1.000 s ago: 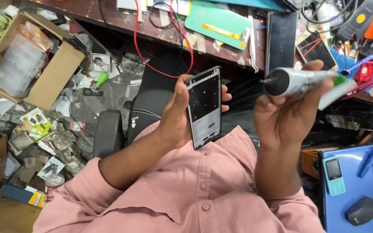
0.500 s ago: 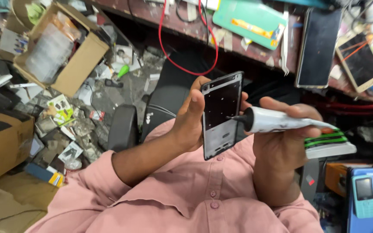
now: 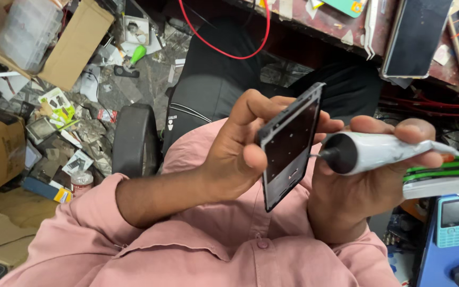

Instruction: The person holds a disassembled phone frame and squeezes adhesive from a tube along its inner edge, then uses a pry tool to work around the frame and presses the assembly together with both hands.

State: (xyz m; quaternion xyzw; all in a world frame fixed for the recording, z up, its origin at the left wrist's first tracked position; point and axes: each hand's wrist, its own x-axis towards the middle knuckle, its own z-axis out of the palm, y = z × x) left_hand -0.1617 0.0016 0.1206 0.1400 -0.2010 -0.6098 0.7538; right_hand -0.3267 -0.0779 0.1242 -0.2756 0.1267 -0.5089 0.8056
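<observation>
Left hand (image 3: 240, 159) pinching a dark phone frame (image 3: 290, 146) upright, thumb on its near edge, fingers behind. Right hand (image 3: 357, 180) wrapped around a grey glue tube (image 3: 383, 151), black nozzle at the frame's right edge, apparently touching. Above pink shirt (image 3: 213, 250).

Black phone frame (image 3: 289, 149), white tube (image 3: 383, 151)

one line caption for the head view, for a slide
Left hand holds a dark phone frame while the right hand points a grey tube at its edge.
</observation>
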